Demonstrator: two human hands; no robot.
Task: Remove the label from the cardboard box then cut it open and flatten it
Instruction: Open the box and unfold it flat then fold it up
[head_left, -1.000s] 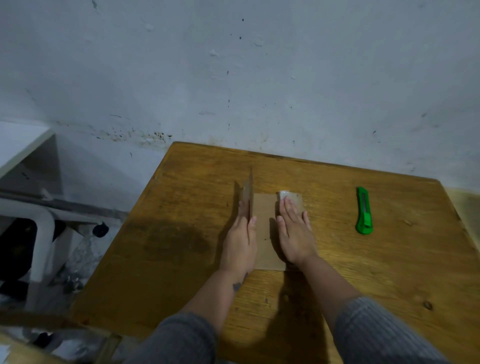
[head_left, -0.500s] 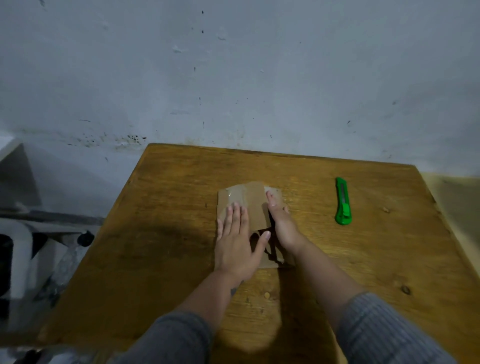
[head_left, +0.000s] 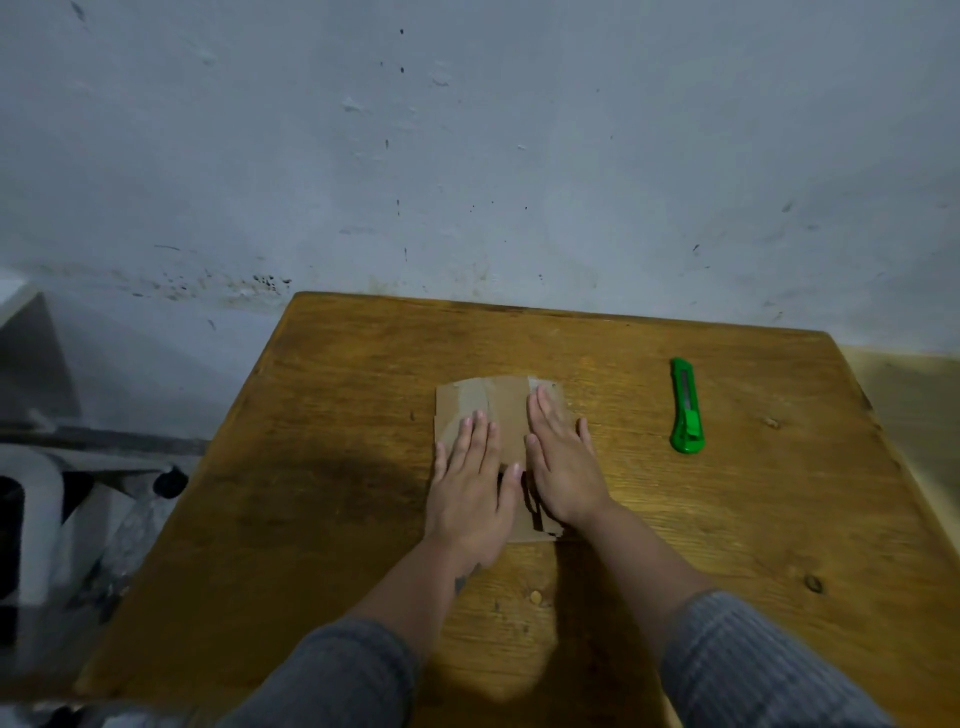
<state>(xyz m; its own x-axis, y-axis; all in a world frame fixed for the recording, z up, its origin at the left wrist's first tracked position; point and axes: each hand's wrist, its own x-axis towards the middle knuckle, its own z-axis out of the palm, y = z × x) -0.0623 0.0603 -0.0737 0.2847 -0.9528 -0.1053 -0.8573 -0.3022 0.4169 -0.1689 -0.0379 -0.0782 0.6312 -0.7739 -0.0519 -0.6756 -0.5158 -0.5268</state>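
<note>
Head view looks down on a wooden table (head_left: 675, 519) pushed up against a stained grey wall (head_left: 467, 156), and everything worth noting sits around the cardboard box (head_left: 498, 405) near the middle of that table. It lies opened out and nearly flat, with a slight ridge showing at its far edge. Both palms rest on it — the left hand (head_left: 470, 488) on its left half, the right hand (head_left: 563, 467) on its right half, fingers straight and close together, gripping nothing. A pale scrap at the cardboard's far right corner may be tape or leftover label; I cannot say which.

To my eye this is the flattening step, close to the end. What remains likely calls for firm downward pressure along the creases, so the panels do not spring up again.

Right of the cardboard, well apart, lies a green utility knife (head_left: 685, 410), untouched. No brand, print or writing can be read anywhere — dark marks near the cardboard's near edge are illegible.
</note>
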